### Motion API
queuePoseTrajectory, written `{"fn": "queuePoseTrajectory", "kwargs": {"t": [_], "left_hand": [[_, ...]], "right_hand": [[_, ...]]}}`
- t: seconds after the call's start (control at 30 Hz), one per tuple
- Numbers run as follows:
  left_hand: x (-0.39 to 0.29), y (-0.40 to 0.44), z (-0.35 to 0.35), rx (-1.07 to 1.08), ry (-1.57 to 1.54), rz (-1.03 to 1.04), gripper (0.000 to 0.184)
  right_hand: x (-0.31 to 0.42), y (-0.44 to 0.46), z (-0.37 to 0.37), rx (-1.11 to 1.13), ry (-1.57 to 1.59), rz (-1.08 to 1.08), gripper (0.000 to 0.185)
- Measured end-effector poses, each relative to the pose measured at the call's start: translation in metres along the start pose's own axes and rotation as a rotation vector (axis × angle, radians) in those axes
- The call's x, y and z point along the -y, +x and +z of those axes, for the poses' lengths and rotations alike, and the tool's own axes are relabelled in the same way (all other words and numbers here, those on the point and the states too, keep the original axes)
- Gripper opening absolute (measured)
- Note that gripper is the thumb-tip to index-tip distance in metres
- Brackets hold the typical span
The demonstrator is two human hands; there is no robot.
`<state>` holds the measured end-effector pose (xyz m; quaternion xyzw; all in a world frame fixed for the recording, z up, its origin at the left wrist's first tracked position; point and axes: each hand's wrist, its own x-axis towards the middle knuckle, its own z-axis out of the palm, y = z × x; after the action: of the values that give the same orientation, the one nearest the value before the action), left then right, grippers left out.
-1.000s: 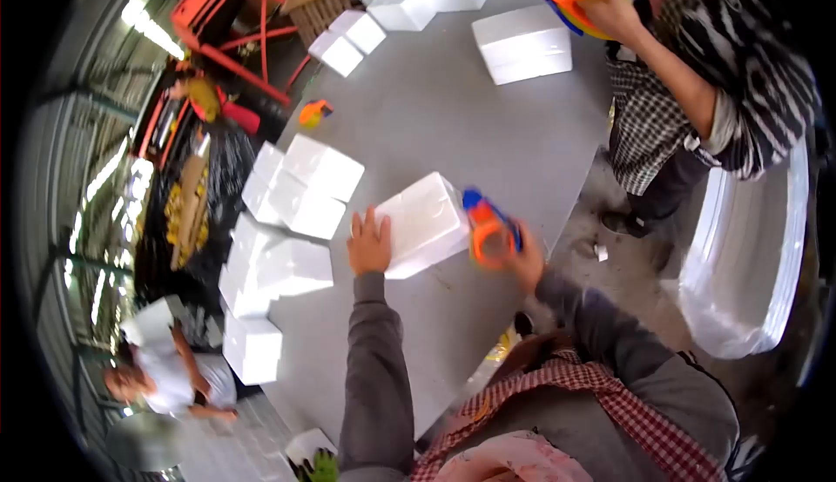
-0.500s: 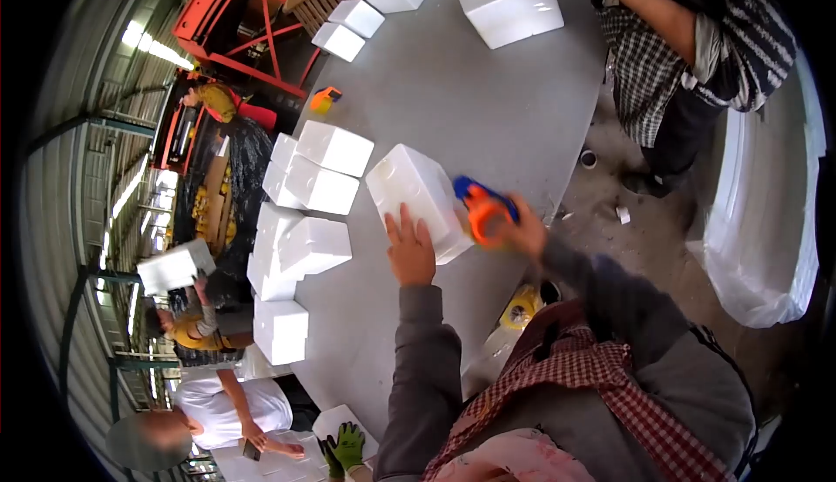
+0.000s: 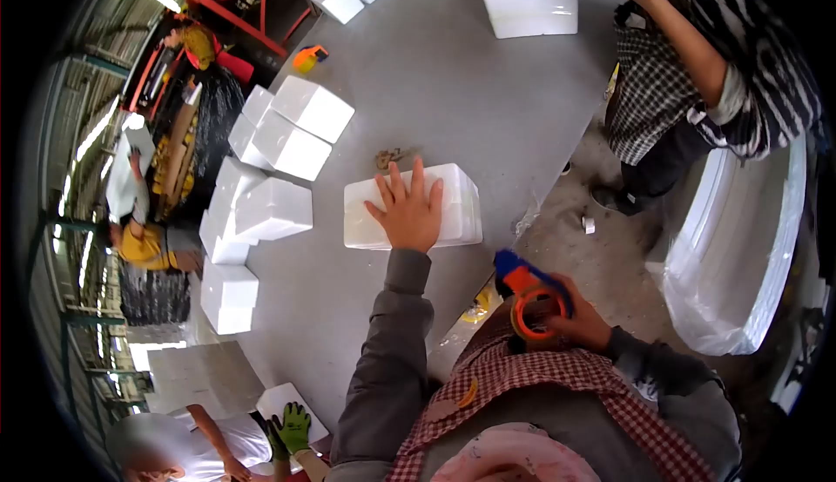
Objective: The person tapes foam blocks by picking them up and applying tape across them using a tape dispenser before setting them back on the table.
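A white foam box [image 3: 366, 216] lies on the grey table in front of me, with tape along its right end. My left hand [image 3: 411, 212] rests flat on its top, fingers spread. Away from the box, near my apron at the table's edge, my right hand [image 3: 582, 318] grips a blue and orange tape dispenser [image 3: 522, 286]. Just beyond the box is a small brown scrap [image 3: 390, 158] on the tabletop.
Several white foam boxes [image 3: 274, 208] line the table's left side, near another orange tape dispenser [image 3: 309, 58]. One more foam box [image 3: 529, 3] sits at the far end beside a co-worker [image 3: 670, 90]. Green-gloved hands [image 3: 294, 425] work at lower left. Plastic-wrapped foam [image 3: 723, 273] stands right.
My right hand has drawn the tape dispenser back from the box toward my body. The box has turned to lie sideways, and my left hand now spreads across its top.
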<state>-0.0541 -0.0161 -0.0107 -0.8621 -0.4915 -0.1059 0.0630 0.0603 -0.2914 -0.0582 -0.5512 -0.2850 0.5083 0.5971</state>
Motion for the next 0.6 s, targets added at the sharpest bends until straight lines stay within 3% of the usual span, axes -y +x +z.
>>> {"fn": "queuePoseTrajectory", "kwargs": {"t": [0.1, 0.17, 0.2, 0.23, 0.27, 0.3, 0.33, 0.37, 0.4, 0.47, 0.5, 0.53, 0.57, 0.6], "left_hand": [[-0.001, -0.001, 0.000, -0.034, 0.039, 0.027, 0.053], [-0.001, -0.005, 0.008, -0.067, -0.033, 0.035, 0.053], [0.006, -0.004, 0.007, -0.109, -0.068, 0.048, 0.053], [0.009, -0.005, -0.011, -0.140, -0.327, 0.038, 0.056], [0.026, -0.007, -0.017, -0.295, -0.571, 0.023, 0.058], [0.049, -0.017, -0.021, -0.459, -0.806, 0.015, 0.062], [0.075, -0.030, -0.024, -0.539, -0.902, -0.059, 0.067], [0.094, -0.044, -0.020, -0.619, -1.011, -0.127, 0.073], [0.115, -0.054, 0.004, -0.684, -0.991, -0.164, 0.073], [0.142, -0.077, 0.060, -0.391, -1.178, -0.347, 0.086], [0.136, -0.082, 0.060, -0.427, -1.190, -0.366, 0.086], [0.126, -0.081, 0.062, -0.260, -1.264, -0.388, 0.090], [0.121, -0.079, 0.063, -0.089, -1.333, -0.404, 0.095], [0.125, -0.080, 0.072, -0.127, -1.345, -0.412, 0.095]], "right_hand": [[0.028, 0.046, 0.012, 0.329, -0.384, -0.181, 0.058], [0.014, 0.083, 0.028, 0.340, -0.618, -0.271, 0.056], [0.011, 0.087, 0.038, 0.530, -0.802, -0.295, 0.054], [0.013, 0.097, 0.055, 0.729, -0.983, -0.343, 0.052], [0.020, 0.099, 0.042, 0.769, -0.794, -0.446, 0.049], [0.028, 0.106, 0.020, 0.872, -0.643, -0.368, 0.048], [0.042, 0.099, 0.001, 0.824, -0.199, -0.121, 0.053], [0.051, 0.090, -0.023, 0.621, 0.136, 0.186, 0.060], [0.041, 0.095, -0.036, 0.407, 0.364, 0.138, 0.067], [0.028, 0.113, -0.036, 0.220, 0.708, 0.055, 0.059], [0.018, 0.137, -0.023, 0.150, 0.842, -0.030, 0.055], [-0.031, 0.175, -0.034, 0.113, 0.585, -0.061, 0.049], [-0.035, 0.189, -0.017, 0.161, 0.555, -0.111, 0.044], [-0.037, 0.203, 0.002, 0.207, 0.526, -0.162, 0.040]]}}
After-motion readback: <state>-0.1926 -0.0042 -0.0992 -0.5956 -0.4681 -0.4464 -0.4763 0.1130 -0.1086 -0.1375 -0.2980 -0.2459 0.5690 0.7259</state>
